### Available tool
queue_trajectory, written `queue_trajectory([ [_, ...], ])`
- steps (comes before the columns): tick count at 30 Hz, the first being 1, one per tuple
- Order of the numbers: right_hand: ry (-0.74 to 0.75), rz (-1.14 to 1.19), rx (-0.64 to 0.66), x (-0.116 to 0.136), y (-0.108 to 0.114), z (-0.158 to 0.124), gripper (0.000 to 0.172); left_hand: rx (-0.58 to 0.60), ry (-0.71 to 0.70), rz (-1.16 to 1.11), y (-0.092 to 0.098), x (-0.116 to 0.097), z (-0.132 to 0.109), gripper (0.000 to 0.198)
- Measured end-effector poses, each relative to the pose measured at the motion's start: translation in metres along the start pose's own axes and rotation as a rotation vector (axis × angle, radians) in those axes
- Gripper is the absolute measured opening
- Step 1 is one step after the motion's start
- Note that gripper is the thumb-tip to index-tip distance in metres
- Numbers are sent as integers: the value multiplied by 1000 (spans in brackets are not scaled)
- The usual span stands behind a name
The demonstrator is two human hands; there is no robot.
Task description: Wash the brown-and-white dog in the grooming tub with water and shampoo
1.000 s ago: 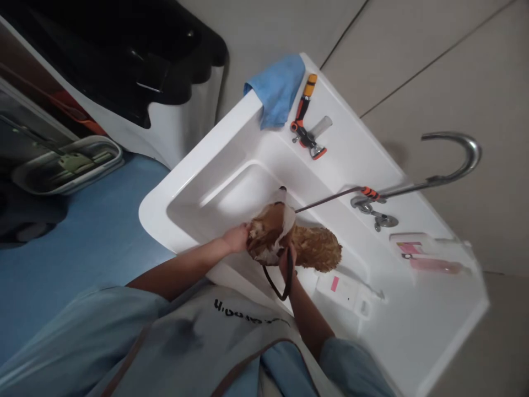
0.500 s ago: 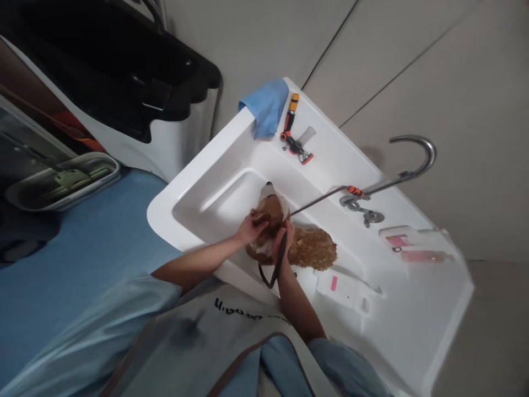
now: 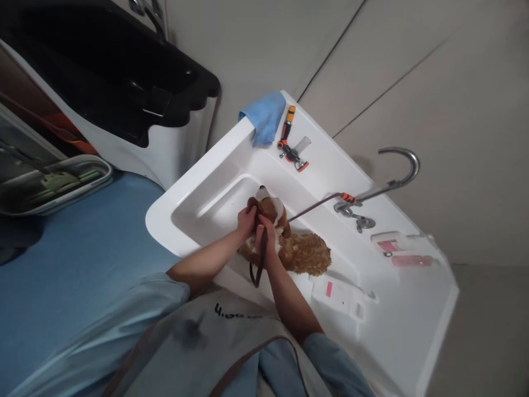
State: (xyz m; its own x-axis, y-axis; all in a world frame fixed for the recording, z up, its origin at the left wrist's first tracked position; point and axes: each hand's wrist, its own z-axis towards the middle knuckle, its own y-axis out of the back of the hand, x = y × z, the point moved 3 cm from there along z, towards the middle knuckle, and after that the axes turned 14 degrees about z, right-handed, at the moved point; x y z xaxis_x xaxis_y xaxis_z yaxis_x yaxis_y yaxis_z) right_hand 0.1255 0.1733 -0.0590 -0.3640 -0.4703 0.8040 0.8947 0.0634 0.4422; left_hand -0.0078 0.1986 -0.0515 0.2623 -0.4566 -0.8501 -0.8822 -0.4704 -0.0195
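In the white moulded tub (image 3: 215,182) the left hand (image 3: 247,221) has shifted up to curl around the head of the brown-and-white wet-furred small dog (image 3: 297,251), while the right hand (image 3: 264,240), now beside it, stays closed on the dark looped leash (image 3: 257,270).

A pet-grooming salon's wash station: a deep white bathing tub (image 3: 198,187) set against a plain wall holds a small brown dog (image 3: 303,253), with a hooked tether arm (image 3: 397,176), a spray nozzle (image 3: 291,150), a blue towel (image 3: 264,116) and pink shampoo bottles (image 3: 403,251) lined along its rim.
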Motion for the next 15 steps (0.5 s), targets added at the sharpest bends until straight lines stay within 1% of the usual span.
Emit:
queue_trajectory([
  [2,-40,-10,-47,8,-1,0,69,72,54,-73,2,-1,-4,27],
  [3,-44,-6,-29,12,-2,1,70,92,72,-100,2,-1,-6,27],
  [5,-51,15,50,18,-5,1,73,93,94,-100,2,-1,-9,34],
  [6,-63,26,66,20,-7,1,74,94,92,-80,1,-1,-10,39],
  [8,-96,38,37,20,-7,0,78,107,76,-41,-2,1,-11,43],
  [10,-125,51,41,17,-5,-7,79,117,68,-11,-6,5,-11,41],
  [12,-171,72,70,12,3,-20,77,94,77,40,-10,13,-11,35],
  [13,-203,71,34,8,12,-27,75,76,79,81,-12,18,-10,33],
  [14,-235,53,-49,4,23,-33,74,63,76,129,-15,23,-10,32],
  [15,-260,20,-165,0,36,-38,75,59,65,173,-19,28,-9,32],
])
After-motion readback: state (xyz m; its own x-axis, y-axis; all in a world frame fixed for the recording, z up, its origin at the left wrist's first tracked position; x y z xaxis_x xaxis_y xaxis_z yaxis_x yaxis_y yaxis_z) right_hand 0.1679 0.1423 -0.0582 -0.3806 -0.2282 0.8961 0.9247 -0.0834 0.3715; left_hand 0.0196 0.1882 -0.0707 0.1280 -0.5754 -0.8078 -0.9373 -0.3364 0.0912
